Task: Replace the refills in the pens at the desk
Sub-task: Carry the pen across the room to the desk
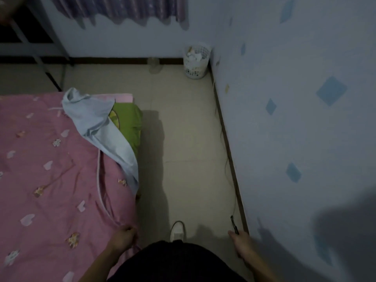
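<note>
Item under task: one pen (234,224), slim, dark, hard-looking. It projects from the front of the right hand (241,244), which grips its rear end. The long axis runs forward, away from the body and roughly parallel to the wall (295,119) just beside it. No refill or second pen can be made out.

The right hand therefore has the pen already. The left hand (124,238) is well apart across the body, fingers curled, close to the edge of the bed (50,159). Whether it holds anything cannot be told in this dim light.

Surroundings: the person stands in a narrow aisle of pale tiled floor (183,119), one light shoe (177,231) forward. The bed cover is pink, soft and creased, with small flower patches. A pale blue garment (97,123) lies crumpled over its corner, partly covering a green cloth (128,123). A white perforated basket (196,62), round and filled with paper scraps, stands in the far corner ahead. A grey metal frame (30,41) shows at far left — possibly the desk, unconfirmed.

Assessment: no refill work is in hand here; the pen is being carried, and a work surface must be reached first.
</note>
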Motion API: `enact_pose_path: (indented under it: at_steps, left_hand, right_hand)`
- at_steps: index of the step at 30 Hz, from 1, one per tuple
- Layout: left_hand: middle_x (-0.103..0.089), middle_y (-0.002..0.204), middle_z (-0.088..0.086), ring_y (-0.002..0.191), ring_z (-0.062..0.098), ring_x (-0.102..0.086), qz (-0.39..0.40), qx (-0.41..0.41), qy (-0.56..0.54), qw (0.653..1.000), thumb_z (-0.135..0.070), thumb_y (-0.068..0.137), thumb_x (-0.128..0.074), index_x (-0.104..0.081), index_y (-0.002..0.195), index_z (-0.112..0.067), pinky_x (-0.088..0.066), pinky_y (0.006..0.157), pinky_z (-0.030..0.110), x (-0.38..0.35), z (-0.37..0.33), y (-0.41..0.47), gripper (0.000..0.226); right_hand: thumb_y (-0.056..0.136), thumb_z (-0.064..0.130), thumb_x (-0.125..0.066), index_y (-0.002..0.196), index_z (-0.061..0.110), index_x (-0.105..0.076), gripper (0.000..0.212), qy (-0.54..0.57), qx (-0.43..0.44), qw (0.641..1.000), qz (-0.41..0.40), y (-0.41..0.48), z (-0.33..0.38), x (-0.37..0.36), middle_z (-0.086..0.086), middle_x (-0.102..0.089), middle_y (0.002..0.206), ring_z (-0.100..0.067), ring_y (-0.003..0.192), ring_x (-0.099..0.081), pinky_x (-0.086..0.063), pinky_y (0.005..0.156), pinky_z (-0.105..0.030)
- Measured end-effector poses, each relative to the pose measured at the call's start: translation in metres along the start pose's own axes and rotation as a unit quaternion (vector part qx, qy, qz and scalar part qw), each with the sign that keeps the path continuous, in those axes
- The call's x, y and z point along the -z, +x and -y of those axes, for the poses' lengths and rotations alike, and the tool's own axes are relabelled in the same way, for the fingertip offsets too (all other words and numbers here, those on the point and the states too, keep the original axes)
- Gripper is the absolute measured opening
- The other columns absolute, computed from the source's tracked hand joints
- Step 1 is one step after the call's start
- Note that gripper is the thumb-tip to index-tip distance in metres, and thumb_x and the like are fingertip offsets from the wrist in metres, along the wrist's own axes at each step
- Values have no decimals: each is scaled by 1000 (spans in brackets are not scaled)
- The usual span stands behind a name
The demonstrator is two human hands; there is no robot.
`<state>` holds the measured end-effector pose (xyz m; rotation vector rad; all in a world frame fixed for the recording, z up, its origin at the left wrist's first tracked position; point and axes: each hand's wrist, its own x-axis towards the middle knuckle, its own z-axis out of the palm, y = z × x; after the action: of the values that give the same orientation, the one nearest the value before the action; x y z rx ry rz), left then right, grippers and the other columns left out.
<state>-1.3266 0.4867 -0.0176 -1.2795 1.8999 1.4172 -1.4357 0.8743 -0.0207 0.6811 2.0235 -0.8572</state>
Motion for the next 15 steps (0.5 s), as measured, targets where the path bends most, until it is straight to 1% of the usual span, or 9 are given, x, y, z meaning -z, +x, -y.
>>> enact_pose_path:
  at_steps: [2,4,6,8,10,12,14,15]
  left_hand:
    - [-58,56,9,51,19,-49,11,-11,-1,1000,-5,95,-50,-60,68,-9,-34,49,23,-1,-43,19,28]
    - [-55,57,8,50,18,-47,27,-27,2,999,-6,97,-49,-57,70,-10,-33,48,23,-4,-85,36,27]
    - [-54,58,7,51,17,-47,40,-49,4,998,-4,96,-48,-55,70,-10,-33,49,23,-7,-123,56,28]
    - [-55,60,9,53,18,-48,44,-65,16,997,-2,95,-48,-56,71,-9,-34,50,24,-8,-158,76,27]
    - [-56,60,10,53,19,-48,39,-71,24,996,-1,95,-48,-57,71,-7,-35,50,24,-9,-187,99,26]
    - [-56,57,10,51,19,-48,30,-73,26,997,0,94,-50,-57,68,-6,-34,48,23,-8,-214,123,28]
    - [-57,57,12,51,21,-49,26,-73,30,997,-1,93,-51,-58,65,-6,-36,49,24,-6,-241,147,29]
    - [-58,58,13,54,22,-50,26,-69,28,997,-1,93,-50,-58,66,-5,-37,53,26,-4,-253,159,29]
  right_hand:
    - [97,31,-56,84,8,-66,28,30,-19,999,8,15,15,9,-7,-53,60,-19,47,-50,-34,47,-22]
    - [97,36,-57,94,12,-70,28,56,-32,998,16,28,30,18,-6,-47,55,-15,38,-41,-27,42,-19]
    - [96,33,-59,104,13,-69,24,75,-37,996,8,44,48,27,-12,-49,61,-18,43,-41,-27,44,-21]
    - [97,29,-58,109,13,-64,21,66,-45,997,-1,64,67,37,-12,-50,65,-19,47,-43,-30,47,-22]
    - [96,29,-58,103,12,-65,20,44,-55,998,-8,84,92,46,-9,-49,56,-18,41,-41,-30,46,-22]
    - [95,30,-59,98,13,-66,19,16,-60,998,-2,108,123,56,-8,-52,54,-18,38,-42,-32,45,-24]
    - [94,30,-59,96,12,-65,20,-3,-52,999,0,133,161,66,-8,-52,54,-19,40,-46,-34,49,-27]
    - [94,31,-59,96,11,-65,21,-11,-41,999,0,146,181,72,-9,-55,59,-21,47,-51,-37,52,-29]
